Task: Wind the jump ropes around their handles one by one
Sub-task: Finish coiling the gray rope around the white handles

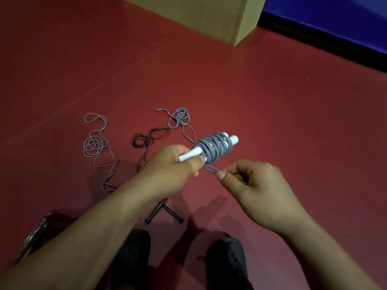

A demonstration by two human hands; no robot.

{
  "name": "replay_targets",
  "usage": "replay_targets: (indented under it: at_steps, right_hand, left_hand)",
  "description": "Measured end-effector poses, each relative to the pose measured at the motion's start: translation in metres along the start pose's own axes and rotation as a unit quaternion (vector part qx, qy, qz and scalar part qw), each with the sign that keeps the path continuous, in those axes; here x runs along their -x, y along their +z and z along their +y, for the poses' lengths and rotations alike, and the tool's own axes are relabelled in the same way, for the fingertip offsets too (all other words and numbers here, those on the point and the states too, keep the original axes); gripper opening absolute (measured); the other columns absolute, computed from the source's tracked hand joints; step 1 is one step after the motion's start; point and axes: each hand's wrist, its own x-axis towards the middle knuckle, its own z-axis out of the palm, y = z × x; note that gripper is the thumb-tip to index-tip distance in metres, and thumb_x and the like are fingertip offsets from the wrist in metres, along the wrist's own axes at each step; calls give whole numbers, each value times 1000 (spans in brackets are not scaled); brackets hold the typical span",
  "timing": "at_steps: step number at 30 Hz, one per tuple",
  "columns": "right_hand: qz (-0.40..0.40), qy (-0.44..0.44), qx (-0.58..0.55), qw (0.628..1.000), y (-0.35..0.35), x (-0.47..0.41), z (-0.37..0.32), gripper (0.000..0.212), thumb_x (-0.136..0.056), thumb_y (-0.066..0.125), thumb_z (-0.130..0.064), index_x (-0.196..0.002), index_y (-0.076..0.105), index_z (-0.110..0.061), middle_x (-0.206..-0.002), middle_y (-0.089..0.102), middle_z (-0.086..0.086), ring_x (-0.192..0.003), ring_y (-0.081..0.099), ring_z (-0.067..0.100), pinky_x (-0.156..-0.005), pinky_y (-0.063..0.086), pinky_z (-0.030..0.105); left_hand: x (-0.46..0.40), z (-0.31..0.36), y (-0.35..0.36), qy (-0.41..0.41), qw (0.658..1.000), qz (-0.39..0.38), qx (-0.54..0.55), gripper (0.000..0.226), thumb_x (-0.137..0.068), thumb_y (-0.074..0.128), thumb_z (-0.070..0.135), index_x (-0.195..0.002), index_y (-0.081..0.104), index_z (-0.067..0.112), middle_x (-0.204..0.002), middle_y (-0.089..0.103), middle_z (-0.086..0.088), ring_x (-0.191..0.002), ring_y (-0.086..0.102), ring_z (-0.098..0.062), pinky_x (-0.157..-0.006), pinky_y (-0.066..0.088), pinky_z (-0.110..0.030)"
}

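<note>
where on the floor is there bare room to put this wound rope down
Bare red floor lies right of the wound rope, toward the blue wall. Crowded: loose grey rope, black rope and black handles on the left and near the shoes.

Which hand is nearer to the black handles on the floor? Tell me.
Left. The left hand grips the white handles almost straight above the black handles in the picture; the right hand, pinching the grey rope, sits further off to their right.

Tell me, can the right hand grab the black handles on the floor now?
Probably not yet. The right hand is pinching the grey rope, so it is busy. The black handles lie uncovered below the left hand.
</note>
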Motion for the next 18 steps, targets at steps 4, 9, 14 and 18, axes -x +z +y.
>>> replay_targets:
  at_steps: [4,9,14,18]
  right_hand:
    - [23,35,21,999,-2,2,-4,33,-84,68,-43,-63,62,-19,-46,52,-14,-48,47,7,-47,34,16]
    - [27,68,26,997,-2,4,-7,46,-81,67,-50,-55,54,-14,-42,49,-11,-46,45,9,-45,34,19]
    - [-22,68,11,997,-4,1,-6,49,-86,63,-51,-57,52,-13,-41,43,-11,-44,39,8,-44,31,18]
    - [-69,92,-27,993,-7,0,0,27,-88,65,-38,-71,67,-17,-47,50,-13,-42,42,1,-47,33,16]
  left_hand:
    - [1,-3,-3,26,996,21,-77,27,-87,65,42,-77,62,17,-54,57,8,-44,44,-10,-51,35,-26]
    - [2,-2,-2,45,988,56,-137,28,-87,64,44,-80,58,19,-67,63,0,-57,52,-16,-55,41,-33]
    - [-2,-4,-2,53,974,128,-182,27,-89,64,39,-78,51,18,-68,55,4,-63,50,-18,-54,32,-32]
    - [-2,-9,-4,52,967,144,-206,23,-89,64,36,-81,50,18,-71,55,6,-66,52,-20,-55,32,-32]
